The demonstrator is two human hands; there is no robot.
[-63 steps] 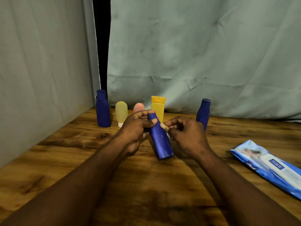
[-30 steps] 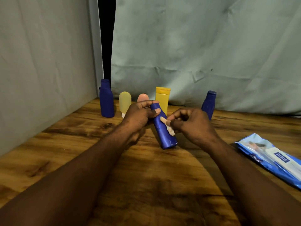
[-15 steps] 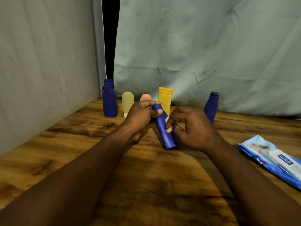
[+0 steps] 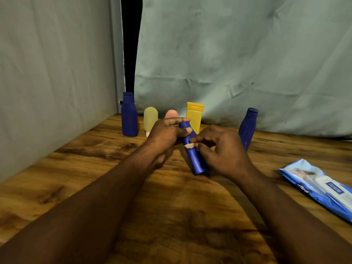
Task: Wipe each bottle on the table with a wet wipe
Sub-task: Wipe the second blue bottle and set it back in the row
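A small blue bottle tilts with its base on the wooden table. My left hand grips its cap end between thumb and fingers. My right hand pinches a small whitish wet wipe against the bottle's middle. Along the back stand a tall blue bottle, a pale yellow bottle, a pink bottle partly hidden by my left hand, a yellow bottle and another blue bottle.
A blue wet-wipe pack lies flat at the right of the table. Grey-green cloth hangs behind and to the left of the table, with a dark gap between the two sheets.
My right hand has slid the wipe up and down the tilted blue bottle and now sits around its middle. The left hand keeps hold of the cap end. The view has shifted slightly.
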